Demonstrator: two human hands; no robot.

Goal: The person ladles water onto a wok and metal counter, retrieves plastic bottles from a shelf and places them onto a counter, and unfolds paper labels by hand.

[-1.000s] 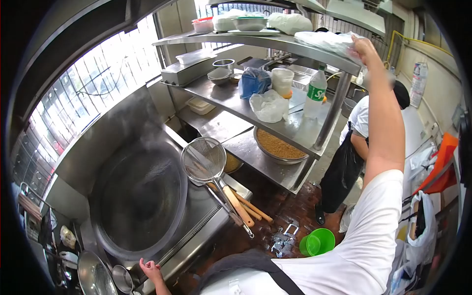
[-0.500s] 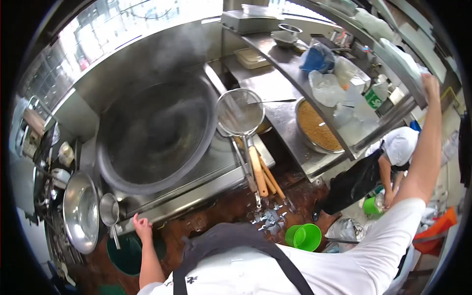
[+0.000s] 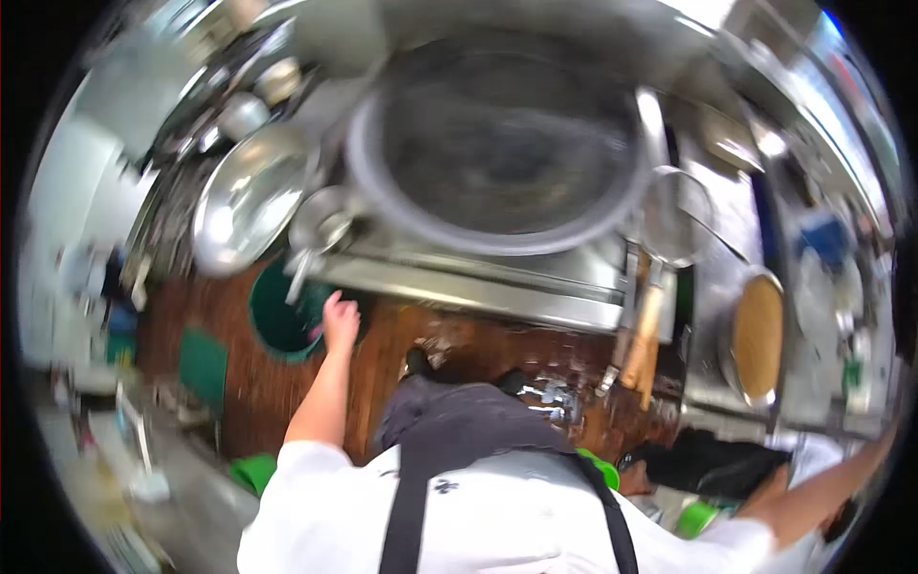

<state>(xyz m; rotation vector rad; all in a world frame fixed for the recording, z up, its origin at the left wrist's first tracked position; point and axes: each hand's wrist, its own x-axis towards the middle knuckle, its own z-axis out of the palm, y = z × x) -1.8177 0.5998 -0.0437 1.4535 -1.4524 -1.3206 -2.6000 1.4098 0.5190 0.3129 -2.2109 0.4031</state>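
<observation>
My left hand hangs above the wet floor beside the dark green bucket. Its fingers look loosely apart and hold nothing, though motion blurs them. Above it, a metal ladle rests at the stove's edge, its handle reaching over the bucket. A large round wok is set in the steel stove ahead. My right forearm stretches to the far right edge, where the hand itself is lost in the dark rim of the view.
A wide metal bowl leans left of the wok. On the right lie a wire strainer with a wooden handle and a pan of brown grains. A co-worker in a dark apron bends close by at lower right, near a green container.
My view has swung left and down, so the wok and counter sit farther right. My right hand, earlier raised at the shelf edge, has slipped out of sight. My left hand remains open.
</observation>
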